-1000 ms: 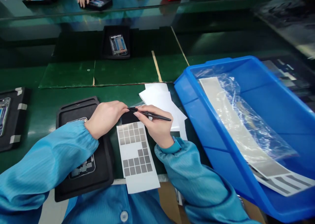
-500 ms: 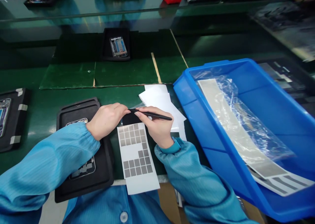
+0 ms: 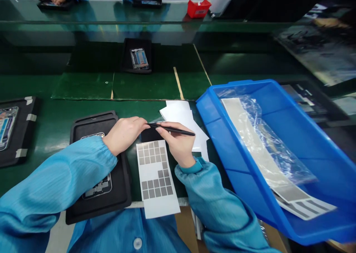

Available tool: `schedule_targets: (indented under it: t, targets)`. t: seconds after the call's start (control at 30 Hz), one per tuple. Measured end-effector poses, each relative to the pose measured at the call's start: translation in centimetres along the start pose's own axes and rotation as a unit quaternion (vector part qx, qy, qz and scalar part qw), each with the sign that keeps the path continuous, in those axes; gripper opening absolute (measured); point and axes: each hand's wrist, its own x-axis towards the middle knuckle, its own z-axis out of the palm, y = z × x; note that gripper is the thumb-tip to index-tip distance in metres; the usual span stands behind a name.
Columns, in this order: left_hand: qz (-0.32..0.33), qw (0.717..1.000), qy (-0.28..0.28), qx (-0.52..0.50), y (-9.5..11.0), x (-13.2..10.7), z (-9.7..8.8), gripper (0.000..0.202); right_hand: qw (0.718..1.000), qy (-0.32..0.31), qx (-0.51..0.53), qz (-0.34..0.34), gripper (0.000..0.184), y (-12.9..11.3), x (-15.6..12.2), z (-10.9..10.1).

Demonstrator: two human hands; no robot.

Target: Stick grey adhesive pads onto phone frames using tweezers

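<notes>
Crosswise, the black tweezers (image 3: 171,129) lie pinched in the right hand (image 3: 178,143), tips pointing just beside the left hand (image 3: 124,135), whose extended fingers visibly grasp nothing.

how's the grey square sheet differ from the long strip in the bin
The sheet lies flat on the green mat; the strip lies in the blue bin, partly under clear plastic. The sheet is short, with grey squares; the strip is much longer, with grey bars at one end. Both are pale, patched grey.
</notes>
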Motion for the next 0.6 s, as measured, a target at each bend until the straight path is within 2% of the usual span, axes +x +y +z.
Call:
schedule_targets:
  t: [0.4,0.6]
  targets:
    - [-0.018,0.999,-0.024,-0.012,0.15,0.03,0.14,0.023,0.999,0.012,-0.002,0.033,0.015,-0.02,-0.17,0.31]
    - [-0.033,0.995,-0.087,0.027,0.51,0.38,-0.09,0.026,0.998,0.038,0.021,0.043,0.013,-0.31,0.03,0.42]
